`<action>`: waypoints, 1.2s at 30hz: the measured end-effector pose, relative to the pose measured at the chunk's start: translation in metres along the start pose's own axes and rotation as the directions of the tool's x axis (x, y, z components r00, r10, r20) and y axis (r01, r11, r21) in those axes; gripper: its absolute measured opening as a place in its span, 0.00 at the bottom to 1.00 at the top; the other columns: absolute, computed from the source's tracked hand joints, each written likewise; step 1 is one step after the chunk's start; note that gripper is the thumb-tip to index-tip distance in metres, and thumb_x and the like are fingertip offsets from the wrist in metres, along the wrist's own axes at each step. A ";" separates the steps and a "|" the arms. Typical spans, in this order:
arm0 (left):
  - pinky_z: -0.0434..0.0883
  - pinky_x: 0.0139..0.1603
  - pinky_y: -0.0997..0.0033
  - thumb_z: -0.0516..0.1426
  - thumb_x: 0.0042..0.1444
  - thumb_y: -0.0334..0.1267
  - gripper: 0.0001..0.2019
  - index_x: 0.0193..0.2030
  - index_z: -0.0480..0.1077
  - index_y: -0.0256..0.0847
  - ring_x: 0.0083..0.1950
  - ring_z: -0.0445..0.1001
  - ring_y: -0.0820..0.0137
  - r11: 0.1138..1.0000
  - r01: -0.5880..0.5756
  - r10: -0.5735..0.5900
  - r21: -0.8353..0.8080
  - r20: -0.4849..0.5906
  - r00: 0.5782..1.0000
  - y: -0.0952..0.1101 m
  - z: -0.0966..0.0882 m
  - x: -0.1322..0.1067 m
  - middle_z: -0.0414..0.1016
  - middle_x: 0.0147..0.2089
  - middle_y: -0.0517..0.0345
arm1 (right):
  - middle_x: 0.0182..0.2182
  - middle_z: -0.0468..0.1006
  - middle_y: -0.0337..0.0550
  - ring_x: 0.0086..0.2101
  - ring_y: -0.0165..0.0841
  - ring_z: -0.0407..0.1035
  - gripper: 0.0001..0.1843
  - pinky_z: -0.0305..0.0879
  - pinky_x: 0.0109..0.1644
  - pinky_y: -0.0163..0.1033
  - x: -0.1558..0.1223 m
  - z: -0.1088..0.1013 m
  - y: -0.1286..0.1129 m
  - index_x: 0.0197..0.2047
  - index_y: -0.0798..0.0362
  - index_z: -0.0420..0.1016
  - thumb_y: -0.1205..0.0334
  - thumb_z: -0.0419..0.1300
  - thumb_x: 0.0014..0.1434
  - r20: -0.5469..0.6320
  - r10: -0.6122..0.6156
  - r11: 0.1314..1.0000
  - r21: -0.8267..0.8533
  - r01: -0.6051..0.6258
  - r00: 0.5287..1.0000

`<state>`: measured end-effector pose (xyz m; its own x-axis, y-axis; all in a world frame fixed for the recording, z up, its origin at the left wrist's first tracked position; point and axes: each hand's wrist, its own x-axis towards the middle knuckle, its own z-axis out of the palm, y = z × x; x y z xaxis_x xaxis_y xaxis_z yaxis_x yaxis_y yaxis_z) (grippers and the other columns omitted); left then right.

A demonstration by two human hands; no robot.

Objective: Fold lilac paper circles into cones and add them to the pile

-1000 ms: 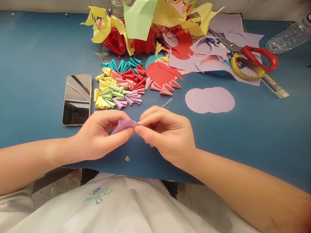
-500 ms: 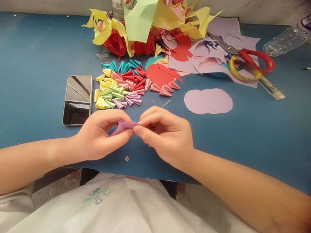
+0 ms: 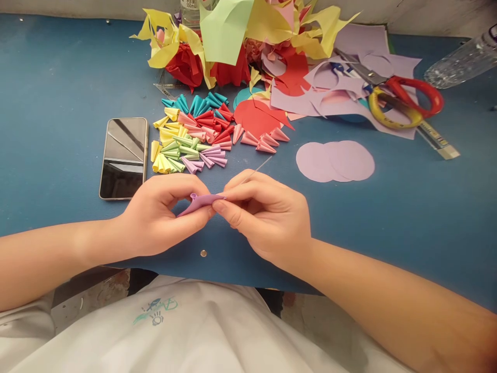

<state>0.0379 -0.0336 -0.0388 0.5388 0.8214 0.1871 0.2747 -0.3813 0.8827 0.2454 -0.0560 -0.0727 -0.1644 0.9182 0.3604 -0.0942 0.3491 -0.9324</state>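
Note:
Between my two hands is a piece of purple paper, partly rolled, with a small curl at its upper left. My left hand pinches it between thumb and fingers from the left. The fingertips of my right hand close on the paper's right end. A thin stick pokes up past my right index finger; how the fingers hold it is hidden. Just beyond my hands lie several small rolled paper cones in blue, yellow, red, pink, green and purple. Overlapping purple paper circles lie to the right.
A phone lies left of the cones. Red-and-yellow-handled scissors rest on purple paper scraps at the back right, near a box-cutter-like strip. Crumpled coloured paper and a clear bottle stand farther back.
My hands stay almost in place on the purple paper. The thin stick shows slightly more and tilts a little. The whole view has shifted slightly.

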 end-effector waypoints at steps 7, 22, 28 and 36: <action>0.74 0.34 0.66 0.63 0.63 0.29 0.06 0.35 0.77 0.43 0.32 0.77 0.68 0.998 -0.046 0.046 0.032 0.006 0.999 0.000 -0.002 -0.002 0.81 0.33 0.58 | 0.33 0.81 0.38 0.31 0.27 0.75 0.08 0.71 0.29 0.34 0.003 0.000 -0.001 0.35 0.49 0.85 0.72 0.75 0.61 0.009 0.001 0.999 0.039 -0.001 1.000; 0.71 0.33 0.70 0.61 0.65 0.30 0.06 0.36 0.79 0.39 0.33 0.76 0.71 0.996 0.076 -0.076 0.047 0.012 0.997 0.004 -0.003 -0.001 0.81 0.34 0.58 | 0.36 0.81 0.41 0.36 0.31 0.75 0.07 0.72 0.32 0.36 0.000 -0.001 0.001 0.41 0.48 0.87 0.70 0.70 0.65 0.030 -0.013 0.999 -0.031 0.014 0.999; 0.72 0.33 0.68 0.64 0.63 0.32 0.02 0.37 0.78 0.42 0.33 0.75 0.70 0.997 0.028 -0.027 0.066 -0.011 1.000 -0.001 -0.001 -0.001 0.80 0.33 0.59 | 0.34 0.81 0.40 0.32 0.29 0.74 0.06 0.71 0.31 0.36 0.000 0.001 0.000 0.37 0.48 0.85 0.69 0.70 0.64 -0.007 0.027 0.999 -0.037 -0.027 1.000; 0.71 0.33 0.67 0.63 0.62 0.32 0.04 0.35 0.77 0.44 0.32 0.74 0.69 0.996 0.013 -0.012 0.089 -0.014 1.000 -0.001 -0.001 -0.002 0.80 0.32 0.59 | 0.34 0.82 0.40 0.33 0.31 0.74 0.05 0.72 0.32 0.37 0.002 0.003 0.002 0.35 0.47 0.85 0.67 0.71 0.63 -0.013 0.024 0.998 -0.065 -0.025 1.000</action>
<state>0.0356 -0.0337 -0.0398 0.5242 0.8317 0.1829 0.3515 -0.4069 0.8431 0.2421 -0.0545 -0.0736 -0.1540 0.9288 0.3371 -0.0259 0.3373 -0.9410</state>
